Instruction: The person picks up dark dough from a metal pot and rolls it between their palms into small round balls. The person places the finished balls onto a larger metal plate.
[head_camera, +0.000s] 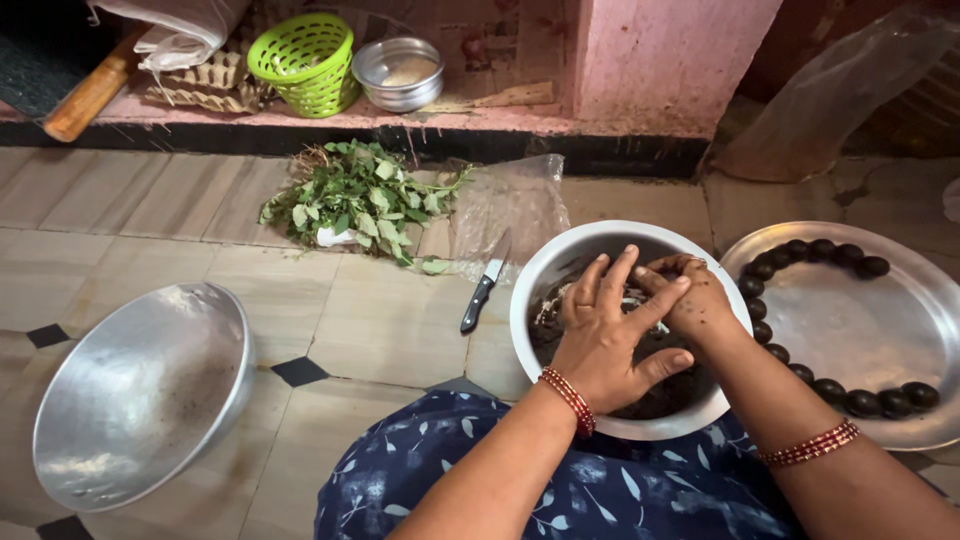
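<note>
I judge even pressure best: over the steel bowl (535, 275), left hand (605, 345) and right hand (700, 305) fingers press together on dark mixture (660, 400).

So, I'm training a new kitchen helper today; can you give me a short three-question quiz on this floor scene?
1. True or false: the dark balls lie along the rim of the flat steel plate.
2. Where are the left hand and right hand? A) in the big empty pan B) together over the white bowl of dark mixture C) on the leaves
3. Fill in: the black-handled ____ lies on the tiles between the leaves and the bowl.

Key: 1 true; 2 B; 3 knife.
</note>
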